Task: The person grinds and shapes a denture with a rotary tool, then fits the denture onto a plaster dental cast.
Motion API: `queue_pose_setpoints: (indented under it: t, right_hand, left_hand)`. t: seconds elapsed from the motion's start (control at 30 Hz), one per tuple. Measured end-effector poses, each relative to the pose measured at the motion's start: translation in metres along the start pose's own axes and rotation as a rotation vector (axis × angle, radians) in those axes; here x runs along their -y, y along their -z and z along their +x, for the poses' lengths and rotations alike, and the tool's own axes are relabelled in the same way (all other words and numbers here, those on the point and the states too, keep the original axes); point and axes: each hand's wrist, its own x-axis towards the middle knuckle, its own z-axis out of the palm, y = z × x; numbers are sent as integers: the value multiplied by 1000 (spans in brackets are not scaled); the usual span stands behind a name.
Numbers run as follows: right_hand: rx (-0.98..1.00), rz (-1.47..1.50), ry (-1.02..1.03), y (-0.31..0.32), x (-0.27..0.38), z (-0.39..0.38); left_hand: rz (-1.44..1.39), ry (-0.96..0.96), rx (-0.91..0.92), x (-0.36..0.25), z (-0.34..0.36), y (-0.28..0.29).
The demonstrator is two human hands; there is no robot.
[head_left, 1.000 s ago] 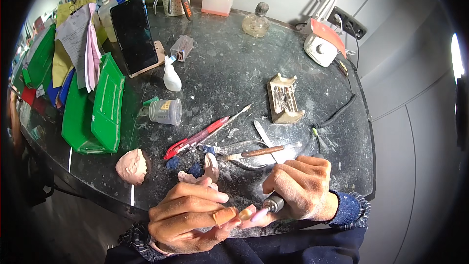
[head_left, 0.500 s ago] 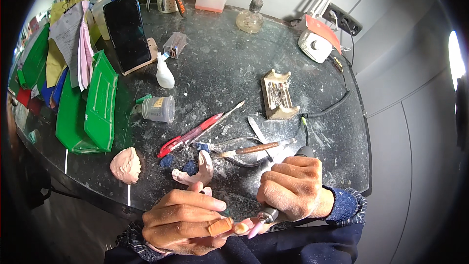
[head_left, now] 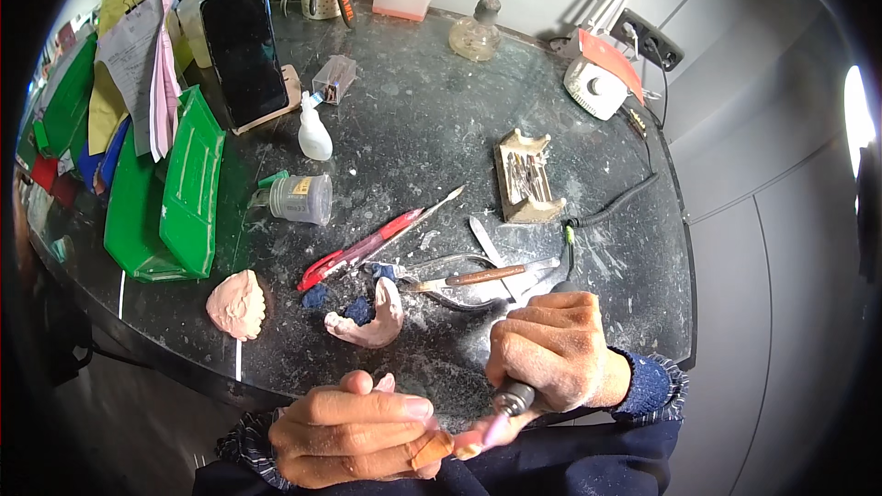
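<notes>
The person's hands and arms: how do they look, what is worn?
The left hand bears a tan, bandage-like strip. The right hand looks dusty; neither wears gloves. The left cuff is dark with light streaks; the right cuff, dark blue with a streaked edge.

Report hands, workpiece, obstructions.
Right hand gripping dark cylindrical handpiece, pink tapered bit. Left hand holding pink piece, mostly hidden. Pale-pink horseshoe-shaped cast nearby, clear of hands.

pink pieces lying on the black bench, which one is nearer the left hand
The pale pink horseshoe-shaped piece, just beyond the left hand; the rounded pink lump lies farther left.
</notes>
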Motion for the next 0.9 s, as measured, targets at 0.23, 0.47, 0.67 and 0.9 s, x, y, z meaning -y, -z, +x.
queue_pose_setpoints:
  t: [0.23, 0.47, 0.67, 0.9]
  right_hand:
    - [6, 7, 41, 1, -2, -3]
    - [0, 46, 119, -1, -1, -3]
    - [-5, 145, 103, 0, -6, 0]
    - [73, 280, -41, 13, 11, 10]
  left_hand:
    - [303, -522, 502, 18, 1, 42]
    - [335, -369, -53, 12, -39, 6]
    - [437, -491, 25, 15, -32, 19]
    - [-98, -139, 140, 7, -2, 6]
